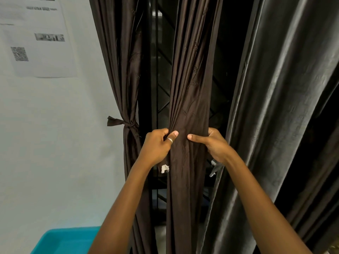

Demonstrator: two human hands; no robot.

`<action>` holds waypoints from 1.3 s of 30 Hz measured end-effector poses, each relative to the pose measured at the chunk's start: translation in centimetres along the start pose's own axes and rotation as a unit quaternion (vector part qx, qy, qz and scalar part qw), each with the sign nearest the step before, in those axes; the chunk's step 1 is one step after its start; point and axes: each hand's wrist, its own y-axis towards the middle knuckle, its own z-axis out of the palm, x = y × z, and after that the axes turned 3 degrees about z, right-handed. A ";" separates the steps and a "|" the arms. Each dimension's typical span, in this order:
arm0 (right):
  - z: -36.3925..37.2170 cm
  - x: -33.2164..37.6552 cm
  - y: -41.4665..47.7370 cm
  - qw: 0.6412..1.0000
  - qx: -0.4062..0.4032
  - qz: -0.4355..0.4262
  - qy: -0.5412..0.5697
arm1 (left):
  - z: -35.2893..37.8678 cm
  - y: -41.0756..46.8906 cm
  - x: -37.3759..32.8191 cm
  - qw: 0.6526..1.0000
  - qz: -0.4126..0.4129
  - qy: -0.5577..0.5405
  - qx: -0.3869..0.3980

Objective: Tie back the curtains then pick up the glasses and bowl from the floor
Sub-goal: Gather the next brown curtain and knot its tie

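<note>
Both left hand [156, 146] and right hand [214, 143] grip curtain [190, 70] by pale wall [55, 143].

Wall [45, 143]: pale, plain, on your left | sheet [40, 52]: white printed paper with a QR code, high on that wall | window [163, 79]: ahead of you, dark, diagonal grille bars | tub [67, 241]: teal, low left by the wall

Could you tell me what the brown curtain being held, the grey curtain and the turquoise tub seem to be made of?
Brown curtain: thin woven fabric with a slight sheen, falling in fine pleats. Grey curtain: heavier cloth, seemingly velvety, with soft broad highlights. Turquoise tub: probably plastic, smooth and uniformly coloured.
</note>
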 end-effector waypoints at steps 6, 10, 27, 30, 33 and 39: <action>2.9 -0.8 -1.2 0.930 -0.221 -0.143 -0.256 | 2.2 0.2 -0.4 0.993 0.011 0.084 -0.086; 5.1 -2.1 -2.3 0.823 -0.294 -0.194 -0.446 | 3.3 0.0 -1.2 0.990 -0.001 0.095 -0.107; 8.3 -4.1 -3.0 0.849 -0.144 -0.142 -0.488 | 3.2 0.5 -2.4 0.995 -0.061 0.067 -0.033; 7.6 -3.6 -3.3 0.887 -0.105 -0.165 -0.418 | 2.9 1.3 -1.9 0.994 -0.063 0.074 -0.039; 5.8 -1.9 -3.7 0.930 -0.084 -0.155 -0.324 | 2.0 1.5 -1.6 0.998 -0.058 0.035 -0.019; 2.4 1.1 -2.0 0.982 -0.031 -0.038 -0.184 | 0.6 1.3 -1.1 0.994 -0.061 -0.031 0.091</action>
